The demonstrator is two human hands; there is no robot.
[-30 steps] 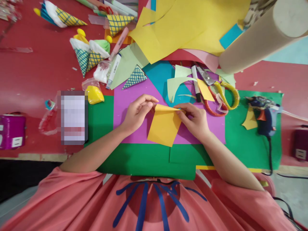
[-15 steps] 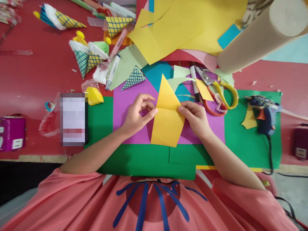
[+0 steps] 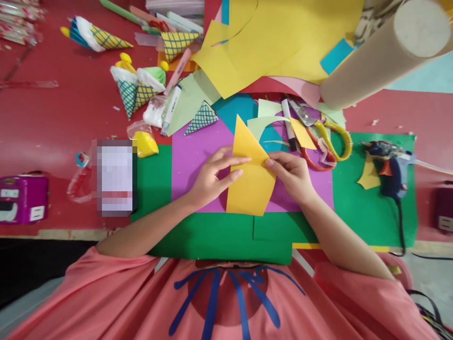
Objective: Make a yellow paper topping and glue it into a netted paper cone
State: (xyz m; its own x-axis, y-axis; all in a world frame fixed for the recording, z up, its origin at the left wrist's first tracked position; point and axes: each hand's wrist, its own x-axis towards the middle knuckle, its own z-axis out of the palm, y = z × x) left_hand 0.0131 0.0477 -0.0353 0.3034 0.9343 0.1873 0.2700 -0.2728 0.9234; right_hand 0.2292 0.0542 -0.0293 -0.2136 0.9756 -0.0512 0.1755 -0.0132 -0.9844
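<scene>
Orange paper (image 3: pixel 250 182) pinned between left hand (image 3: pixel 212 177) and right hand (image 3: pixel 292 172).

I see scissors (image 3: pixel 320 137) and a marker (image 3: pixel 289 125) beyond the purple sheet (image 3: pixel 198 156), a glue gun (image 3: pixel 389 165) right, paper cones (image 3: pixel 136 89) left on the red worktop (image 3: pixel 53 127).

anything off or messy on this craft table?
Nothing damaged. The hot glue gun lies on its side on the green sheet. Paper offcuts bury the scissors. Both hands, left hand and right hand, hold the orange paper.
</scene>
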